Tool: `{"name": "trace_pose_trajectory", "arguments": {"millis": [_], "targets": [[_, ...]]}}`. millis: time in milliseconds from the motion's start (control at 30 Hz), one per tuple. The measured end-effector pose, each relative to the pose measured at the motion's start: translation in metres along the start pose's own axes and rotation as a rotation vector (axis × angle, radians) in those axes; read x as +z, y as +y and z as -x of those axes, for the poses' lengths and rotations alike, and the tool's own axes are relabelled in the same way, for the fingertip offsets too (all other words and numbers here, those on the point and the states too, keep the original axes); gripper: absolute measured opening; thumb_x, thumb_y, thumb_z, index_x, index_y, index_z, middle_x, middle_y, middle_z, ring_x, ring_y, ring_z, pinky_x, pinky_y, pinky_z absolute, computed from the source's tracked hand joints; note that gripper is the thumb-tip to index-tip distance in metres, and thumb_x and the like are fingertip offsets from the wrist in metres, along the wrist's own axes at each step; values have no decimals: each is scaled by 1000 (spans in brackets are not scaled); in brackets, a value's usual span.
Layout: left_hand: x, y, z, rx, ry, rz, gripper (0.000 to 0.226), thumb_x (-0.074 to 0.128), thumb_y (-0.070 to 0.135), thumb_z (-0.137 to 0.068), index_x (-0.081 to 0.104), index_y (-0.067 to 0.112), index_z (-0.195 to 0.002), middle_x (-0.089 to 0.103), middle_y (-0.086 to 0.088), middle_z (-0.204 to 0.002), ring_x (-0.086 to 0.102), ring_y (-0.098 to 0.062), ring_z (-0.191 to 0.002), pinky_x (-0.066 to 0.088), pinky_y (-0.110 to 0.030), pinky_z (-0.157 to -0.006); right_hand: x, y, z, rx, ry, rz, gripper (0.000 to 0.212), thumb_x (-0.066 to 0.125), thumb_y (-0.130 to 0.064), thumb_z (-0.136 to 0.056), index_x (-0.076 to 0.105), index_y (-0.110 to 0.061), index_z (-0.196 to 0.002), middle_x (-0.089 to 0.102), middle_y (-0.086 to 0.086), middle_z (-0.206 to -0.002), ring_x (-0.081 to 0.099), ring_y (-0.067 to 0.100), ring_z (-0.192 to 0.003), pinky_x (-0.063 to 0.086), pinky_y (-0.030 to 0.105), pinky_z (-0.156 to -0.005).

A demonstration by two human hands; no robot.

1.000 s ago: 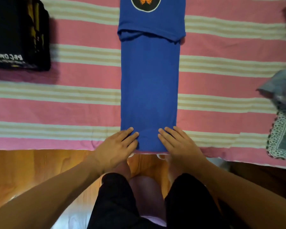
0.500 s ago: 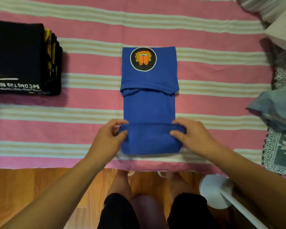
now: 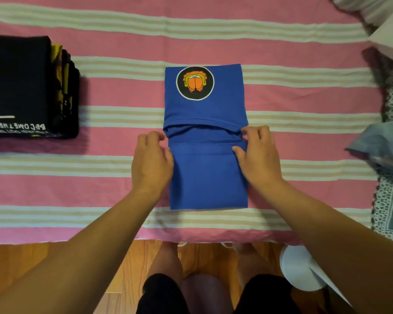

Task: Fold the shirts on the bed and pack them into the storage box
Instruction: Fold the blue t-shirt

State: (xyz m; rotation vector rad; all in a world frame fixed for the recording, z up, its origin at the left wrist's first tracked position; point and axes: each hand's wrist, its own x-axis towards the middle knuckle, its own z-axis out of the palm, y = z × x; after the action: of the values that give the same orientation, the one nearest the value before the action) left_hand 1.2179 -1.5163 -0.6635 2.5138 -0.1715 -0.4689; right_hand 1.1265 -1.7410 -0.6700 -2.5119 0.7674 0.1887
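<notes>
Past the folded pile [image 3: 25, 87] at far left, my left hand [image 3: 151, 162] pinches one corner of the blue shirt [image 3: 208, 175] mid-bed, my right hand [image 3: 259, 152] the other; folding is under way, and next, I judge, comes tucking this edge under the top flap.

We can read one line of white print, upside down to us, on the black shirt [image 3: 18, 87] at the left: "BECOME THE BE", cut off at the edge. A smaller line under it is too blurred to read.
</notes>
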Motion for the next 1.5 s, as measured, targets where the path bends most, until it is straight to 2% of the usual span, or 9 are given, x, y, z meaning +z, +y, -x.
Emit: {"name": "trace_pose_trajectory", "arguments": {"millis": [167, 333, 467, 633, 767, 1000, 1167, 1333, 1500], "targets": [[14, -16, 48, 920, -294, -527, 53, 58, 36, -86, 60, 4, -129, 56, -19, -131, 52, -41, -121, 43, -52, -101, 19, 9, 65, -705, -166, 318, 67, 70, -39, -84, 53, -7, -141, 45, 20, -149, 41, 39, -136, 39, 54, -111], [41, -33, 61, 918, -367, -890, 67, 40, 32, -93, 36, 0, -152, 45, -24, -139, 46, -45, -126, 41, -58, -104, 37, 31, 69, -706, -402, 609, 85, 53, -29, -89, 12, -9, -160, -1, 21, -166, -2, 45, -152, 12, 58, -123], [55, -9, 55, 834, -344, -916, 50, 23, 6, -96, 50, -6, -136, 61, -26, -114, 59, -44, -105, 54, -53, -82, 56, 2, 64, -581, -345, 743, 64, 39, -23, -102, 15, -1, -158, 9, 28, -163, 10, 50, -150, 13, 57, -122], [18, 0, 84, 770, -542, -621, 34, 71, -2, -71, 65, 7, -104, 66, -12, -87, 66, -33, -78, 57, -40, -62, 21, -3, 95, -636, -559, 516, 69, 57, -21, -96, 28, 0, -154, 21, 27, -162, 31, 47, -144, 34, 51, -117], [-31, -6, 128, 335, -832, -211, 38, 57, 7, -86, 66, 25, -118, 63, 2, -111, 61, -19, -103, 50, -37, -88, -29, 3, 136, -421, -870, 92, 44, 60, -13, -85, 50, -36, -122, 38, -10, -131, 59, 27, -102, 51, 43, -86], [-59, 10, 61, -281, -390, 381, 26, 57, 7, -97, 65, 28, -111, 71, 5, -104, 68, -12, -96, 54, -25, -74, -63, -15, 41, 21, -407, -313, 29, 64, -4, -88, 64, -29, -103, 65, -16, -99, 60, 3, -87, 41, 4, -74], [-27, 17, -4, -329, -189, 549, 22, 57, 15, -100, 60, 26, -120, 70, -5, -100, 70, -21, -88, 56, -40, -74, -32, -20, -22, 158, -199, -375, 21, 62, -14, -95, 63, -27, -112, 59, -9, -97, 56, 10, -80, 45, 20, -71], [2, 14, 1, 135, 130, -33, 33, 52, 12, -98, 59, 10, -130, 59, -11, -123, 57, -30, -106, 48, -42, -91, 0, -18, -27, 203, -42, -298, 36, 62, -19, -98, 56, -19, -134, 54, 0, -119, 52, 14, -100, 46, 30, -93], [55, -2, 41, 674, -165, -548, 57, 37, 43, -104, 38, 20, -156, 27, -12, -165, 18, -36, -154, 19, -56, -123, 24, -26, 31, -142, 172, -31, 51, 49, -27, -101, 41, -13, -149, 32, 11, -156, 32, 31, -141, 30, 42, -118]]}}
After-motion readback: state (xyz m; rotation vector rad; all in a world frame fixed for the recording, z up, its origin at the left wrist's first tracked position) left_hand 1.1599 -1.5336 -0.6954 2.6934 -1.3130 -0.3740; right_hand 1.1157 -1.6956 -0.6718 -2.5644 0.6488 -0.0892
